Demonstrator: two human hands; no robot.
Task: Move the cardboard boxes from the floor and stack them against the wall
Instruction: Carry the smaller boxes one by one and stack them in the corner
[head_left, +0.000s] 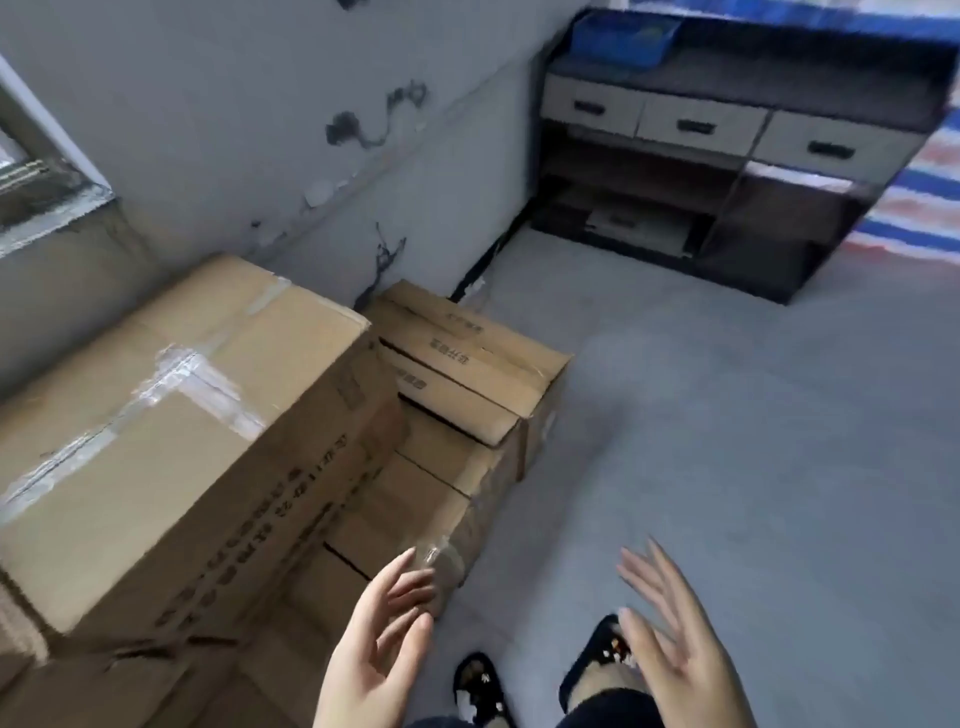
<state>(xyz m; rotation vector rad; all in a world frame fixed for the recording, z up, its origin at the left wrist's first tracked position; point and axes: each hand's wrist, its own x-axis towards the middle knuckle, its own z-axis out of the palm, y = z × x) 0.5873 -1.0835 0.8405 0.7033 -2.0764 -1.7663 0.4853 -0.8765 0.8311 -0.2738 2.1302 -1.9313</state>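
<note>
A large taped cardboard box sits on top of other boxes at the left, against the grey wall. Lower flat boxes lie beneath and beside it, and another printed box rests further back by the wall. My left hand hovers open, palm inward, just off the near corner of the lower boxes. My right hand is open too, fingers spread, over the floor to the right. Neither hand touches a box.
A dark cabinet with three drawers stands at the back, a blue crate on top. A striped tarp hangs at the far right. Grey floor stretches right of the boxes. My feet in dark slippers show below.
</note>
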